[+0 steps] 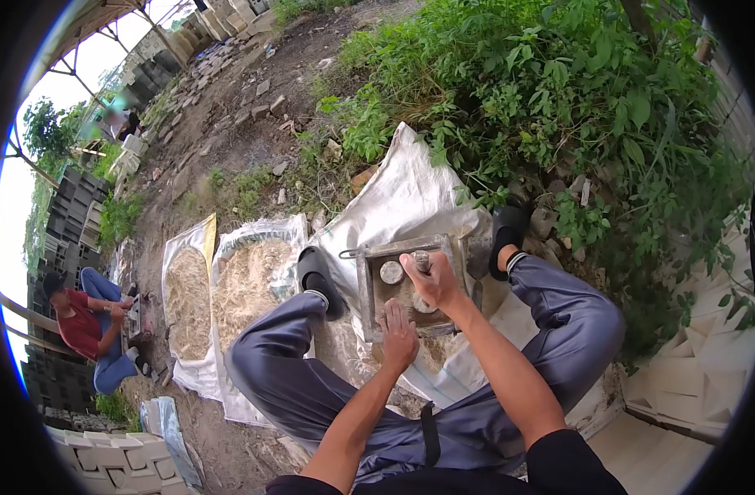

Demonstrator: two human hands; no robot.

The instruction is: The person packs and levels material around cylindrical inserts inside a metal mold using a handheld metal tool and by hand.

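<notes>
Between my feet sits a square, worn frame-like box (pixel 366 290) with a round pale disc (pixel 391 272) inside at its upper left. My right hand (pixel 435 285) is closed around a short grey handle-like piece (pixel 422 262) over the box; what lies at its lower end is hidden. A second pale round shape (pixel 424 304) shows partly below that hand. My left hand (pixel 399 334) lies with its fingers stretched out over the near side of the box, touching its dusty inside or rim; I cannot tell which.
A white woven sack (pixel 410 186) is spread under and beyond the box. To the left lie sacks with sandy material (pixel 258 272). A person in a red shirt (pixel 84 322) sits farther left. Dense green plants (pixel 551 99) grow ahead right; pale blocks (pixel 699 363) stand at right.
</notes>
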